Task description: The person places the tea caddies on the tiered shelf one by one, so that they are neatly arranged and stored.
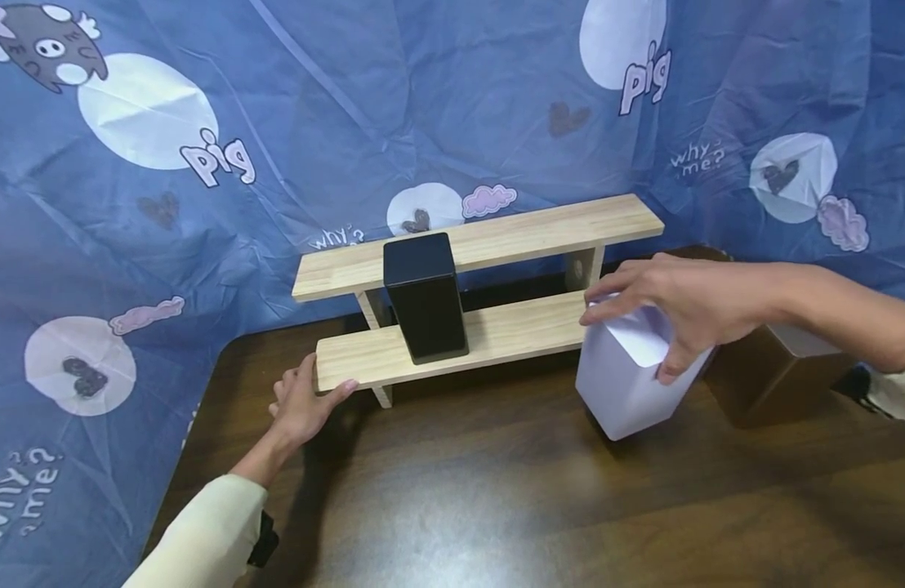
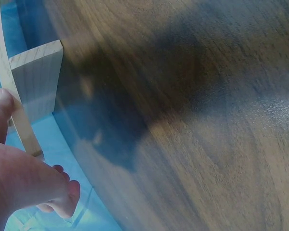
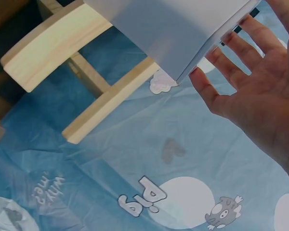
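A two-tier wooden shelf (image 1: 526,328) stands at the back of the table. My left hand (image 1: 302,407) grips the left end of its lower board, thumb at the front edge. In the left wrist view, the thumb (image 2: 5,101) touches the board and the other fingers curl near its end. On the lower board a black box (image 1: 427,306) stands upright, rising past the upper board. My right hand (image 1: 691,298) holds a white box (image 1: 632,388) from above, fingers and thumb spread across its top. That box is slightly tilted near the shelf's right end, seemingly just above the table.
A brown box (image 1: 772,380) sits on the table to the right, partly hidden behind my right forearm. The dark wood table (image 1: 489,490) extends toward me. Behind it hangs a blue printed cloth (image 1: 460,98), close to the shelf's back.
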The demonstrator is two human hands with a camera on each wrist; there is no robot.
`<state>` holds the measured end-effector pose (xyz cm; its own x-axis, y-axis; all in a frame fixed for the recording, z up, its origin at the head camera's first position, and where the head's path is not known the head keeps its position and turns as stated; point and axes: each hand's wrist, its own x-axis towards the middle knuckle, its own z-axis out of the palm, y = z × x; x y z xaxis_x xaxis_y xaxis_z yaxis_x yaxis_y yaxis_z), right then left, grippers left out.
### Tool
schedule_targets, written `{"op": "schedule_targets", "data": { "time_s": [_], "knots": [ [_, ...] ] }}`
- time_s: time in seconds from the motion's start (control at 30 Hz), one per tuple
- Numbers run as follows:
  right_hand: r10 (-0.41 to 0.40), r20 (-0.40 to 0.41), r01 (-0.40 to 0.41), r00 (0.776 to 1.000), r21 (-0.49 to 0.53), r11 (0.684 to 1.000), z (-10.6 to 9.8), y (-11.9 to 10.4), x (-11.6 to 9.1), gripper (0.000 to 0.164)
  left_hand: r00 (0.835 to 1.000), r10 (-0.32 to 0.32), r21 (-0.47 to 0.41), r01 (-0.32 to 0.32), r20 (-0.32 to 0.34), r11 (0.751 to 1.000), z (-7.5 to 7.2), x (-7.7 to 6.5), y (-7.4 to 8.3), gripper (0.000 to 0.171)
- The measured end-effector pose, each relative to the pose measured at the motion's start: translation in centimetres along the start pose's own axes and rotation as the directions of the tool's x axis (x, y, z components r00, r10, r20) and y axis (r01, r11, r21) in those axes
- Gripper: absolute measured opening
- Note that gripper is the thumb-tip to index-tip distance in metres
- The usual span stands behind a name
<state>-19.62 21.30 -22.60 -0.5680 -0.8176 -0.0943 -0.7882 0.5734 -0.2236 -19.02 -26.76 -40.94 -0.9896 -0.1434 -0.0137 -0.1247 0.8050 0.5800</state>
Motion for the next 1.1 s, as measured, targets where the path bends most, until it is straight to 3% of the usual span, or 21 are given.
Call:
{"op": "schedule_targets", "data": {
  "time_s": [0.23, 0.47, 0.73, 1.1],
  "knots": [
    [0.021, 0.055, -0.025, 0.998, 0.079, 0.997, -0.9, -0.6, 1.1, 0.08, 1.0, 0.002, -0.003, -0.002, -0.007, 1.0, 0.1, 0.1, -0.2, 0.09],
    [0.003, 0.039, -0.008, 0.999, 0.129, 0.992, -1.9, -0.8, 2.1, 0.08, 1.0, 0.017, 0.003, -0.017, -0.007, 1.0, 0.0, 0.2, -0.1, 0.09],
    [0.023, 0.009, -0.024, 1.0, 0.086, 0.996, -4.0, -0.8, 3.9, 0.081, 1.0, 0.012, 0.002, -0.012, 0.002, 1.0, -0.3, 0.1, -0.1, 0.091],
    [0.055, 0.027, -0.057, 0.998, 0.087, 0.995, -5.9, 0.5, 6.3, 0.084, 1.0, 0.006, 0.014, -0.006, 0.003, 1.0, -0.1, 0.2, -0.3, 0.093]
  ]
}}
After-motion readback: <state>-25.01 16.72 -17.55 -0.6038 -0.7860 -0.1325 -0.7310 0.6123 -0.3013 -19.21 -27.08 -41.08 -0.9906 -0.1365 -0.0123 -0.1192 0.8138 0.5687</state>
